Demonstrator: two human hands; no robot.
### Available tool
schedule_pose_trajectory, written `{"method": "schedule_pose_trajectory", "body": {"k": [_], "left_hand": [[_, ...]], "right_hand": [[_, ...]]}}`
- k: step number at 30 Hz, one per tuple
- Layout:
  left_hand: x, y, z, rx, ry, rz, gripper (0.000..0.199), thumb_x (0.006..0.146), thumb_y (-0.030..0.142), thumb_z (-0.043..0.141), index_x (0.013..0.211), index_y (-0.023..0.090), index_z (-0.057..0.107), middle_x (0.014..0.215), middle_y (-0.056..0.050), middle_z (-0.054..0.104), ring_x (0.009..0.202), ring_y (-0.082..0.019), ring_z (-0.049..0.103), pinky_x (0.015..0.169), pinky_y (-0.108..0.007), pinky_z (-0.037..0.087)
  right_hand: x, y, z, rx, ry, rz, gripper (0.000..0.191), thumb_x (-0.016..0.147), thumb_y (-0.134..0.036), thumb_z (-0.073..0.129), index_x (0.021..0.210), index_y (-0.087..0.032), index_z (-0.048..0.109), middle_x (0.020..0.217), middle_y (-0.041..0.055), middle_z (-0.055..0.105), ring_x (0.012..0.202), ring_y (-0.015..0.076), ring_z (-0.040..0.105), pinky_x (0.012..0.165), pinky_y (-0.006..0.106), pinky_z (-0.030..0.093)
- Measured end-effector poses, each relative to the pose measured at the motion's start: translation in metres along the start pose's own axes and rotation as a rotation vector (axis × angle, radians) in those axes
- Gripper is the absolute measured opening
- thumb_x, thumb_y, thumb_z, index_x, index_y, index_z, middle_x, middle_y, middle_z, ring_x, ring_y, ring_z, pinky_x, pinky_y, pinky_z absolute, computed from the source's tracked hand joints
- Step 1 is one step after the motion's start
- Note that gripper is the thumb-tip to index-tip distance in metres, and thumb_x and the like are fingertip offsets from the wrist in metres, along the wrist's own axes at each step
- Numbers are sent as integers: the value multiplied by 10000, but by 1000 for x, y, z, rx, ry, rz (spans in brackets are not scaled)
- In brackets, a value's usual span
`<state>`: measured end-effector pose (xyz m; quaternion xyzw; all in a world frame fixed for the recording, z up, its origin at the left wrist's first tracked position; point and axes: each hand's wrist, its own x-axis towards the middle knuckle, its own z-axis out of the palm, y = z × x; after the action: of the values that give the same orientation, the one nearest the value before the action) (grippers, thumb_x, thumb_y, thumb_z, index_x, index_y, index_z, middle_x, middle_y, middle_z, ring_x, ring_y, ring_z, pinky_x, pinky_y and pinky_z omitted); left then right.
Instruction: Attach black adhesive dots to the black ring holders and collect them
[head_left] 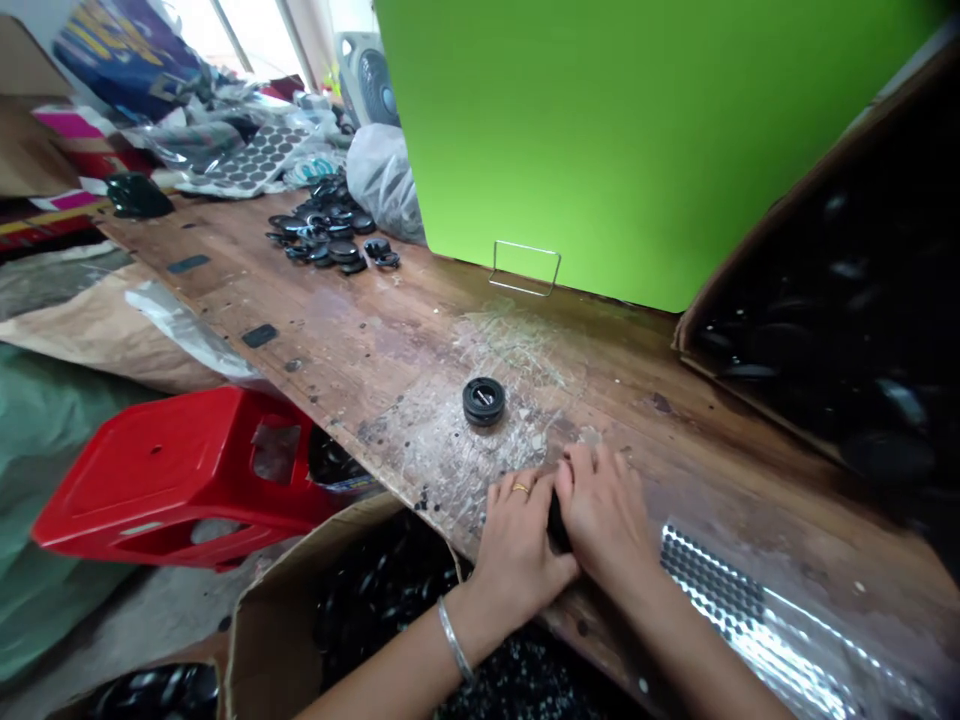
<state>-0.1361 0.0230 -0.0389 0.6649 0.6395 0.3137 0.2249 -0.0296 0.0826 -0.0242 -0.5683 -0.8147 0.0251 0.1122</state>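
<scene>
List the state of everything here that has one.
Left hand: closed on dark piece
Right hand: closed on dark piece
Dark piece: mostly hidden
Round black piece: lying flat
Lower cardboard box: open, holding black parts
Lower-right dotted sheet: lying flat
Green panel: upright
Fan: cannot tell whether running

The head camera looks forward and down, close.

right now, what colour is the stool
The stool is red; the head view shows it best.

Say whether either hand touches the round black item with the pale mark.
No: the round black item sits apart from the left hand and right hand.
</scene>
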Motion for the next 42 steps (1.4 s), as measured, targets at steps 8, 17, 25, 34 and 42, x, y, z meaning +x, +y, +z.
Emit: {"method": "schedule_pose_trajectory", "body": {"k": [8,17,25,34,42], "left_hand": [[54,8,-22,78,-136,197,639,747,132,597,1350,262,431,1246,-103,558,1137,-283,552,979,-431,445],[189,2,-72,716,-124,85,585,821,510,587,1271,154,474,997,-173,662,908,-382,633,754,-427,466],[151,4,-65,720,59,326,572,952,473,381,1388,104,405,1294,-179,528,1238,-390,468,1010,-516,382],[19,22,11,82,-27,431,145,911,269,555,964,261,689,1123,-77,650,1099,-244,613,927,-419,537],[1,38,39,-115,60,314,134,903,178,555,927,238,672,980,-55,666,996,-220,623,911,-406,523]], "right_hand": [[-11,41,-9,517,190,186,355,986,-362,351,1272,-198,484,1169,101,602,1061,239,529,919,414,424],[-63,175,-51,58,160,226,164,888,-268,532,911,-191,675,1025,114,608,1014,298,472,880,465,365],[-59,278,-99,-30,327,306,226,869,-277,516,953,-125,661,954,131,585,923,276,522,857,420,424],[25,257,-93,54,392,184,231,889,-271,501,1064,-173,614,1076,118,588,1016,261,558,860,370,488],[119,223,-94,43,294,212,367,892,-157,420,1242,-140,529,1251,187,535,1067,305,567,845,427,483]]}}
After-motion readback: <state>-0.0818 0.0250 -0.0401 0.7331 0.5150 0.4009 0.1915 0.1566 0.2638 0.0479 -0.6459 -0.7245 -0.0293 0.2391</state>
